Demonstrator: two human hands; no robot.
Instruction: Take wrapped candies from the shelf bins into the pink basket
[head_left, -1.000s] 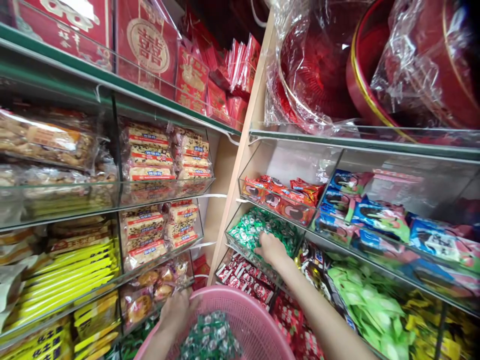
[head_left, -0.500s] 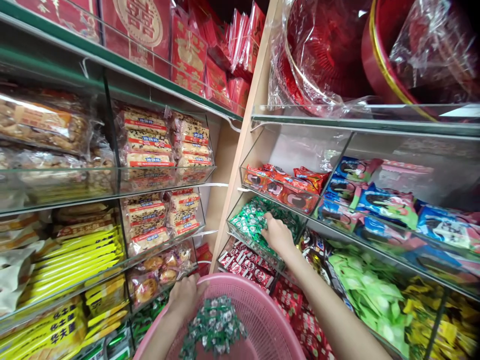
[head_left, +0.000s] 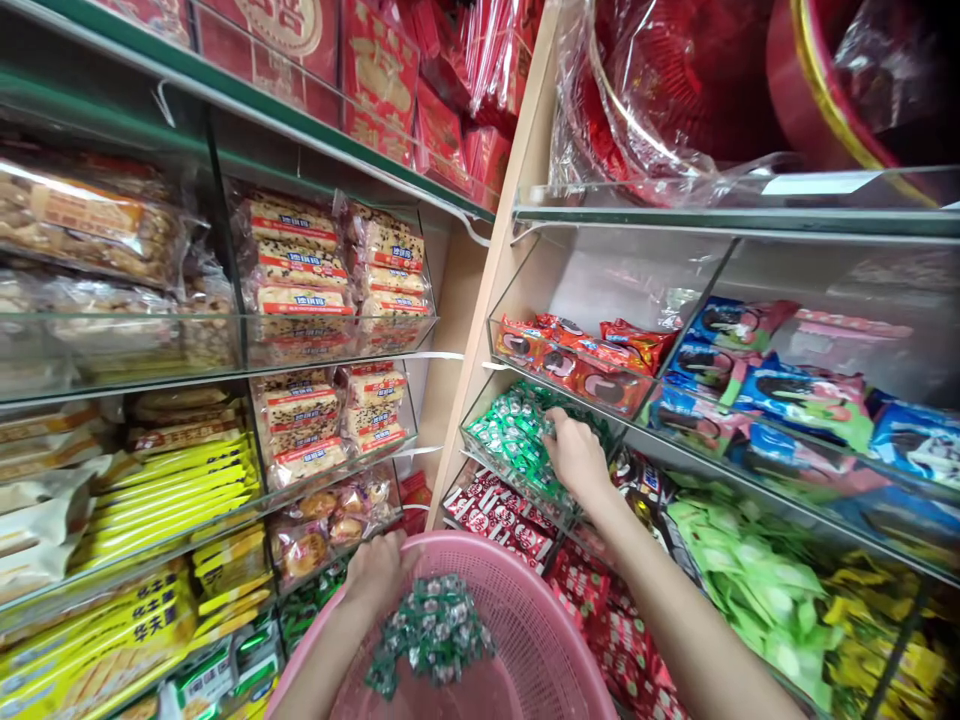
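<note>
My left hand (head_left: 375,572) grips the far rim of a pink mesh basket (head_left: 525,625) at the bottom of the view. A heap of small green-wrapped candies (head_left: 431,630) lies inside it. My right hand (head_left: 576,455) reaches into a clear shelf bin filled with the same green candies (head_left: 510,435), fingers curled down among them. What the fingers hold is hidden.
Clear bins on the right hold red snack packs (head_left: 577,360), blue packs (head_left: 780,390), light green packets (head_left: 742,590) and red-white candies (head_left: 495,510). Left shelves carry nougat packs (head_left: 300,270) and yellow bars (head_left: 172,495). Red boxes (head_left: 375,70) and wrapped red basins (head_left: 675,90) sit above.
My right hand has shifted slightly farther back and right in the green candy bin. The view has tilted down a little. The left hand keeps its hold on the basket.
</note>
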